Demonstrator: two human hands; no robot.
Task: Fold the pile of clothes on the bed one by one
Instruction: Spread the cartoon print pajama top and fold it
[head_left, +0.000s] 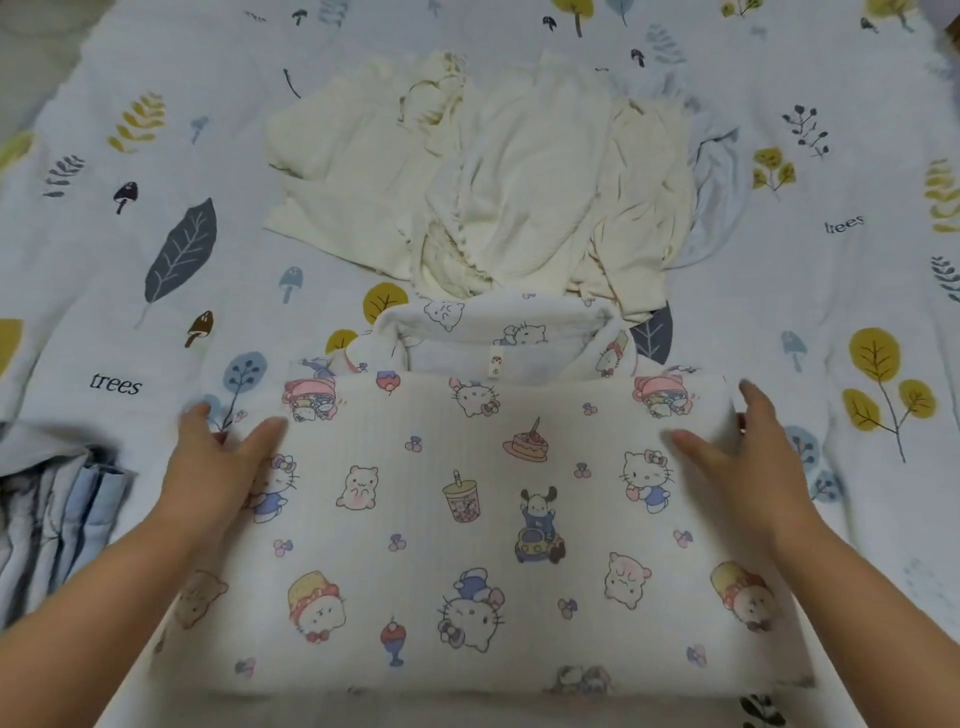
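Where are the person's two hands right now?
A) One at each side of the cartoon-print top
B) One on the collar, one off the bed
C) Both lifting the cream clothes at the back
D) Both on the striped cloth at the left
A: the left hand and right hand lie with straight fingers at opposite side edges of the cartoon-print top, while the cream clothes lie untouched behind it.

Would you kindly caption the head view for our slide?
Both hands flatten a cartoon-print shirt before the cream clothes pile on the bed.

Printed shirt (467, 519) on bed (156, 260); clothes pile (483, 182) behind; striped garment (52, 519) left.
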